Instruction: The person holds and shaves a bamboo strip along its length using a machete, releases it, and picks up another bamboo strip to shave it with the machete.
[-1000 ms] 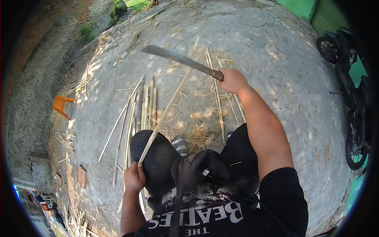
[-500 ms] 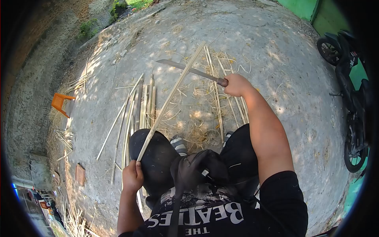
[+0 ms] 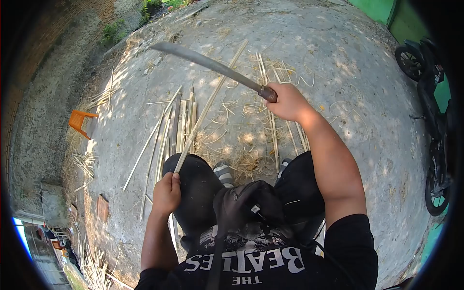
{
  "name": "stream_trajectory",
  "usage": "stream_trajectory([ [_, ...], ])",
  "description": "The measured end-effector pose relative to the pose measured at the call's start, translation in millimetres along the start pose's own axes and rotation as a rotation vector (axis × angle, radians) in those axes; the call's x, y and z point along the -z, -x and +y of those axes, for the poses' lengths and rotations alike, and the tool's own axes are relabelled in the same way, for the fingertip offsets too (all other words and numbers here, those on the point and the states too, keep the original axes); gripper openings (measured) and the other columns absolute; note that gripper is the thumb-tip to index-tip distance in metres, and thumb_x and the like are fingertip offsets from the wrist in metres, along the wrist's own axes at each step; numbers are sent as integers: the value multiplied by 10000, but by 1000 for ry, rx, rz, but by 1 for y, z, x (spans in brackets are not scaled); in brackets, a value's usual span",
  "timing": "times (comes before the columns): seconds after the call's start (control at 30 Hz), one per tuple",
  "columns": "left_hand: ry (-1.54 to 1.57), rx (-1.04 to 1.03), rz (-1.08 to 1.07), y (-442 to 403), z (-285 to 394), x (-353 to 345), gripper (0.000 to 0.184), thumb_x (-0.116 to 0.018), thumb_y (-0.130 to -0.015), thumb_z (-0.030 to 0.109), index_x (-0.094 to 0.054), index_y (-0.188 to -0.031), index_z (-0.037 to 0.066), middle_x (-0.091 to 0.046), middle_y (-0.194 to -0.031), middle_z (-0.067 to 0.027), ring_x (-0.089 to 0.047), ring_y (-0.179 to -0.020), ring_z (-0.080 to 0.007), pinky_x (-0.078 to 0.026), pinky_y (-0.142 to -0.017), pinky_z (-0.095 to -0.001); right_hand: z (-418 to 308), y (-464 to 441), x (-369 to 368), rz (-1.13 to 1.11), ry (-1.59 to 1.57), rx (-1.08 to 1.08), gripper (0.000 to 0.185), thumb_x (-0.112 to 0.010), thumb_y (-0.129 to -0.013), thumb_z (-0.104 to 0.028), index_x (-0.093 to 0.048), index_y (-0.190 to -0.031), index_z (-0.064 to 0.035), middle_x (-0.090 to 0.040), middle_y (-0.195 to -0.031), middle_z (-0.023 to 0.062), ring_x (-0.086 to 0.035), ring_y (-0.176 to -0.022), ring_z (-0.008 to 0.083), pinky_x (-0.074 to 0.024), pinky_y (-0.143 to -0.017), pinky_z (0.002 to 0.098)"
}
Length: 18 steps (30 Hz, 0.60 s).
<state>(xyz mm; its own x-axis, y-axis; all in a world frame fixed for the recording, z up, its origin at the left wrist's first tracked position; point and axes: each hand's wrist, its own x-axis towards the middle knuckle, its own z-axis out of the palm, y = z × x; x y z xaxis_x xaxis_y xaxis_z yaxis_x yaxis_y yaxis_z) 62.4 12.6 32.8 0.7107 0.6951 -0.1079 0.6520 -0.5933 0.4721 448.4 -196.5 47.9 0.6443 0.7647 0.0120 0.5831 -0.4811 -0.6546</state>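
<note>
My left hand (image 3: 167,194) is closed around the near end of a long pale bamboo strip (image 3: 207,109), which slants away from me over my left knee. In my right hand (image 3: 290,101) is the handle of a machete (image 3: 205,62). Its long grey blade points to the far left and crosses over the upper part of the strip; whether the two touch I cannot tell. More bamboo strips (image 3: 166,130) lie on the ground beside my left leg. Two long strips (image 3: 268,106) and several others lie beyond my right foot.
Curly shavings (image 3: 246,159) are scattered between my feet on the concrete ground (image 3: 367,145). An orange plastic stool (image 3: 81,121) lies at the left, near a brick (image 3: 102,208) and a pile of strips (image 3: 96,270). A black motorcycle (image 3: 432,106) stands at the right.
The machete has risen towards the camera, and its blade reaches farther up and left. My left hand has moved slightly forward and right with the bamboo strip.
</note>
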Motion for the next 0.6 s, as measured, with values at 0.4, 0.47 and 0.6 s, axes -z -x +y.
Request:
stream_trajectory([
  [0.4,-129,-44,183,17,-2,-16,356,-511,-1090,300,-563,-858,35,-636,-733,-266,-626,-724,-514,-461,-626,-570,6,-31,-47,-167,148,32,184,-665,-793,-115,-722,-967,-120,-735,-948,155,-707,-955,377,-548,-802,498],
  [0.47,-147,-39,172,17,-3,-14,352,-513,-1089,300,-564,-862,36,-639,-734,-266,-630,-726,-513,-466,-629,-570,10,-31,-50,-162,74,-84,183,-656,-807,-117,-723,-978,-113,-735,-956,165,-707,-966,375,-548,-809,496],
  [0.6,-200,-37,123,11,7,-12,352,-514,-1088,303,-567,-863,37,-646,-736,-262,-639,-729,-508,-474,-635,-568,-8,-13,-48,-278,192,-39,178,-654,-807,-122,-724,-970,-119,-735,-953,159,-711,-958,366,-553,-812,495],
])
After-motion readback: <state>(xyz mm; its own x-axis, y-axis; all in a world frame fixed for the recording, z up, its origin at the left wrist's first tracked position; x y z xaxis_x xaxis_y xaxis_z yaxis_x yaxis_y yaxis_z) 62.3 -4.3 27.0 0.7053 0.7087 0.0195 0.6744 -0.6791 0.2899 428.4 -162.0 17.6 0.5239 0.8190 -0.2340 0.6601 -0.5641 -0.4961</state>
